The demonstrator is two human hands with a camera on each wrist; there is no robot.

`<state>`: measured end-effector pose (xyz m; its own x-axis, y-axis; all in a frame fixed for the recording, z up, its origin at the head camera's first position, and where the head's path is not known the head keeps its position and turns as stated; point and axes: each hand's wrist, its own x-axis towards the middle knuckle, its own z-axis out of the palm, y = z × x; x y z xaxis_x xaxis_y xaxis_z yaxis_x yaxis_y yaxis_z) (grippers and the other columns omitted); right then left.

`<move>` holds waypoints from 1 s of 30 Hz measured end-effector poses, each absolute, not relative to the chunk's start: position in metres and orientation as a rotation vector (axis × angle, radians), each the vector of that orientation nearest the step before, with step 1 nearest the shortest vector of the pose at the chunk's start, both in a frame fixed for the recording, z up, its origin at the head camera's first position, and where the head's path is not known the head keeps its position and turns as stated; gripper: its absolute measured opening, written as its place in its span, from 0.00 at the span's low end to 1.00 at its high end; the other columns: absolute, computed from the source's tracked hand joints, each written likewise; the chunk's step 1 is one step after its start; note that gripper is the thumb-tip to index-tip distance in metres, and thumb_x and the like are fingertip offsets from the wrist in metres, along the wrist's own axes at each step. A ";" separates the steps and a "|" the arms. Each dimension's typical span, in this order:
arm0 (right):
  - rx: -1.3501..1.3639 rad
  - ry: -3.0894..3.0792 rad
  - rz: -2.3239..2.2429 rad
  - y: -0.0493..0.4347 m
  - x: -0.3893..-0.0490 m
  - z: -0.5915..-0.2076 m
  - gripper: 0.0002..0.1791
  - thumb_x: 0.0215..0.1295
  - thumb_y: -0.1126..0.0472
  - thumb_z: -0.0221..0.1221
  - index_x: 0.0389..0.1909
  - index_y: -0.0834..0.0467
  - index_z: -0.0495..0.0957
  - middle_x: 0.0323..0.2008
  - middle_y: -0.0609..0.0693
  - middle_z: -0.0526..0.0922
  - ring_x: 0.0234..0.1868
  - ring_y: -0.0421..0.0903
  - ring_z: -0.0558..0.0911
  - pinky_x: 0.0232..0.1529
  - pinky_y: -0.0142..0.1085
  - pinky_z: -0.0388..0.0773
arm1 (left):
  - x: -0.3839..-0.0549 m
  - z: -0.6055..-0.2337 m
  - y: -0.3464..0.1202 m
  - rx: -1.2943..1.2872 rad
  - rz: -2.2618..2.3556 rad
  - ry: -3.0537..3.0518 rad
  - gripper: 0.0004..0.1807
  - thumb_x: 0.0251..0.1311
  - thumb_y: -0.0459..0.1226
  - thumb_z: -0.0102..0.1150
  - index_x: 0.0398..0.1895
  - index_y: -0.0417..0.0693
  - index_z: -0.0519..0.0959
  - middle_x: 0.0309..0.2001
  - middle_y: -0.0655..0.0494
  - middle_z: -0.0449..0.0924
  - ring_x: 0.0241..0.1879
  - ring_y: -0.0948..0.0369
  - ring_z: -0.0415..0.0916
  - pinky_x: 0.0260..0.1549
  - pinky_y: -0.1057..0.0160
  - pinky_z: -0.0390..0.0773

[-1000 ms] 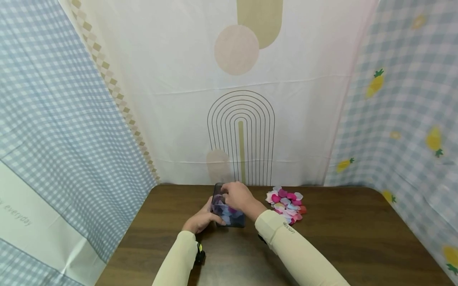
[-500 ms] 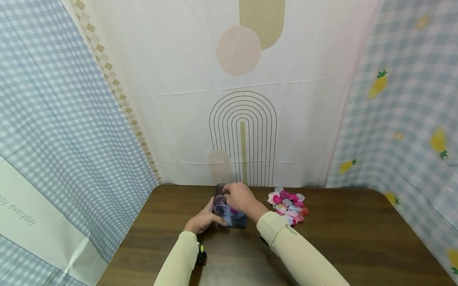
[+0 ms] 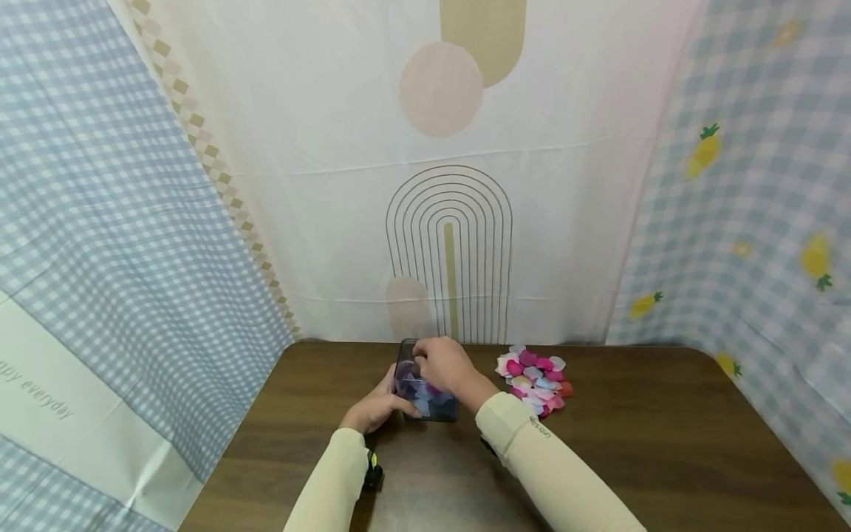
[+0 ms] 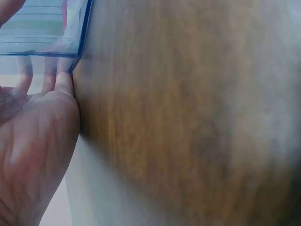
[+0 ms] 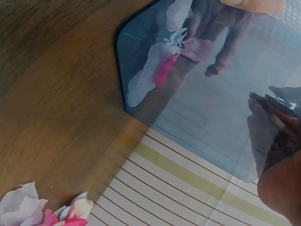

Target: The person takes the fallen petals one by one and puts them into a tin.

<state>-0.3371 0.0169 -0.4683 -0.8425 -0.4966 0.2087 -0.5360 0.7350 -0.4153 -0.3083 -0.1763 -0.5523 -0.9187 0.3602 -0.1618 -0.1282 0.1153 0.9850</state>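
Note:
A see-through, bluish plastic container (image 3: 435, 408) stands on the wooden table, tilted in the head view, with white, pink and purple fabric petals (image 5: 162, 70) inside it. My left hand (image 3: 375, 406) grips its left side, thumb at the front and fingers behind; in the left wrist view the fingers (image 4: 48, 75) show through the clear wall. Bent fingers of my right hand (image 3: 447, 363) reach in at the container's upper opening. In the right wrist view that hand (image 5: 281, 188) is at the right edge, its fingertips dark behind the wall; I cannot tell what they hold.
A loose pile of pink, white, pale blue and red petals (image 3: 532, 380) lies to the right of the container. The brown wooden table (image 3: 631, 443) ends at a back edge against a patterned cloth (image 3: 332, 244), with checked cloths at both sides.
The view shifts slightly with the head. Both hands and the container stay almost in place, the right hand's fingers still at the opening.

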 end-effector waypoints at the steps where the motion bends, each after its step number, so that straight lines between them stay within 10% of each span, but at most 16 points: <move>1: 0.854 -2.849 0.717 0.016 -0.337 -0.468 0.14 0.79 0.58 0.57 0.57 0.55 0.87 0.55 0.52 0.91 0.57 0.51 0.89 0.60 0.49 0.85 | -0.308 -0.552 -0.177 0.225 1.859 2.040 0.61 0.47 0.26 0.76 0.82 0.52 0.50 0.75 0.42 0.67 0.66 0.52 0.74 0.66 0.60 0.71; 30: 0.835 -2.661 0.973 0.025 -0.335 -0.470 0.13 0.81 0.60 0.57 0.55 0.58 0.86 0.54 0.54 0.90 0.58 0.53 0.88 0.61 0.50 0.85 | -0.310 -0.551 -0.176 0.219 1.850 2.064 0.62 0.46 0.26 0.77 0.83 0.52 0.49 0.75 0.41 0.68 0.67 0.51 0.74 0.78 0.43 0.61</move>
